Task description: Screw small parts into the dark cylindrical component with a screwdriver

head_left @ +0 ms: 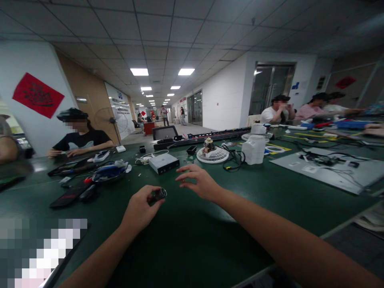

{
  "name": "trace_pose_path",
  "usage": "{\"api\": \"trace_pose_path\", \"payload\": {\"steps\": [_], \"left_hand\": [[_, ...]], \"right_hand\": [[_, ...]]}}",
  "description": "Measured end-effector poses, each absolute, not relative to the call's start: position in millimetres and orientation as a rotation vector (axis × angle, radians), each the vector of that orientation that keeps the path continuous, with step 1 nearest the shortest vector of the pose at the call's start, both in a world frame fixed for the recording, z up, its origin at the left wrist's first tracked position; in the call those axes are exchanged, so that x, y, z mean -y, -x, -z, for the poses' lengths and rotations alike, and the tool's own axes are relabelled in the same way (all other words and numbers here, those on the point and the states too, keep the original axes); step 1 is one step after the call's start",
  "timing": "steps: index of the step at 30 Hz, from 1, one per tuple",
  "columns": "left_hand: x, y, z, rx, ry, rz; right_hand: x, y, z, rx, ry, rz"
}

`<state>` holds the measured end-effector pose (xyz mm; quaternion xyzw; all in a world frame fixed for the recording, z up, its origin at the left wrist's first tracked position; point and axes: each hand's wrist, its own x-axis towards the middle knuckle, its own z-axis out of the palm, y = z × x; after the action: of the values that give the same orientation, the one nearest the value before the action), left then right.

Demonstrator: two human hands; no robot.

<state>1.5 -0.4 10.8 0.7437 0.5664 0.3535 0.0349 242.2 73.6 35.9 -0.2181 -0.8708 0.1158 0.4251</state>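
My left hand [140, 209] is closed around a short dark cylinder [162, 193] with a shiny ring at its open end, which faces right and up; it looks like part of a flashlight, but I cannot tell for sure. To the right, my right hand [199, 183] hovers over the green table with fingers apart and nothing in them. Just beyond both hands lies a silver disc drive [164, 163] with a dark front. Past the right hand, a round white fan grille [213, 156] lies flat with a motor [208, 145] on it.
A white plastic housing [255, 150] stands at the right of the grille, beside black cables [235, 162]. Farther right lies a grey panel [330, 170] with a circuit board. At left are a blue bundle [111, 172] and a black case [72, 194]. Co-workers sit around the table [258, 192].
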Motion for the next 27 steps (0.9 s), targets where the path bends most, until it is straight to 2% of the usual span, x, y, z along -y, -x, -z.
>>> {"api": "trace_pose_path", "payload": {"steps": [9,21,27], "left_hand": [[1.1,-1.5,-12.5,-1.803,-2.221,-1.059],[1.2,-0.8,-11.5,-1.802,-2.213,-1.053],[0.0,0.1,-9.4,-1.78,-2.267,-1.044]], "right_hand": [[-71.9,-241.0,-34.3,2.11,0.619,-0.578],[-79.5,-245.4,-31.6,2.069,0.695,-0.545],[-78.0,-246.0,-34.2,2.296,0.709,-0.593]]}}
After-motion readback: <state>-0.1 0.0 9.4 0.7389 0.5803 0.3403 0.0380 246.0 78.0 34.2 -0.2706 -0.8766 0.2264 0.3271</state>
